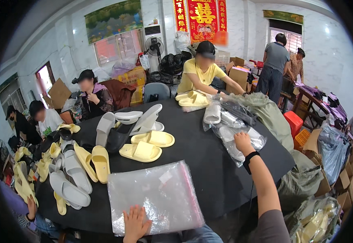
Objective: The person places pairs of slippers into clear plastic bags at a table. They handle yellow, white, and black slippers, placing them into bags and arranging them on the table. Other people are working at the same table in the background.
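Note:
My left hand (136, 222) lies flat, fingers spread, on the near corner of a stack of clear plastic bags (156, 192) with a pink strip along one side. At the right, my right hand (243, 141) has its fingers curled on a clear bag holding light grey slippers (235, 154). Other bagged slippers (213, 113) lie just beyond it. Beyond the bag stack sits a pair of pale yellow slippers (140, 151), toes pointing different ways. Behind them are grey and white slippers (146, 119) and a black one (119, 137).
Grey slippers (69, 188) and yellow slippers (92, 162) crowd the left of the black table (200, 162). Across it, a person in yellow (202, 75) reaches toward the bags. Green sacking (273, 117) hangs over the right edge, near a red stool (293, 123). A co-worker's hand (31, 207) is at lower left.

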`<state>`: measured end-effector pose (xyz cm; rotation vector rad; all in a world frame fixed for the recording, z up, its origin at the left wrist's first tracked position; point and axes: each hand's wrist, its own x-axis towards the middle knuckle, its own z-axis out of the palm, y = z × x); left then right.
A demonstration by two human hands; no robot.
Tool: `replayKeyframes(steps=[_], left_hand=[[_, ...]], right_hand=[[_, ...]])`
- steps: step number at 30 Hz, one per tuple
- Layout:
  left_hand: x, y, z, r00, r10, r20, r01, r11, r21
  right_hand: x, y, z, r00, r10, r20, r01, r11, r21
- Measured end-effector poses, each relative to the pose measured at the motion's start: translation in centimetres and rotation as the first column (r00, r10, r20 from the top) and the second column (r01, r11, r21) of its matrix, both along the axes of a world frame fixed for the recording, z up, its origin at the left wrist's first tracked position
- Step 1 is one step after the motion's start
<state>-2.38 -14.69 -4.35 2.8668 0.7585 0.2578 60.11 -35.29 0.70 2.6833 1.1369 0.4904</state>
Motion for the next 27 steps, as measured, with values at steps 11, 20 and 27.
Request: replayKeyframes(steps=[11,20,27], left_hand=[[-0.2,-0.6,0.1,0.998,0.023,0.061,-0.028,0.996,0.083],[0.0,-0.9,1.1,0.992,0.019,0.127,-0.030,0.996,0.087],[-1.4,0.5,-1.5,0.997,-0.032,-0.077,0.076,0.724,0.686]], right_hand=[[-10.7,-4.0,10.6,0.349,0.261,-0.900,-0.267,0.948,0.171],[-21.6,0.6,16.3,-0.376,0.730,-0.570,0.514,0.677,0.527],[-34.3,12.9,12.5,-0.648,0.625,-0.435,0.459,0.776,0.432]])
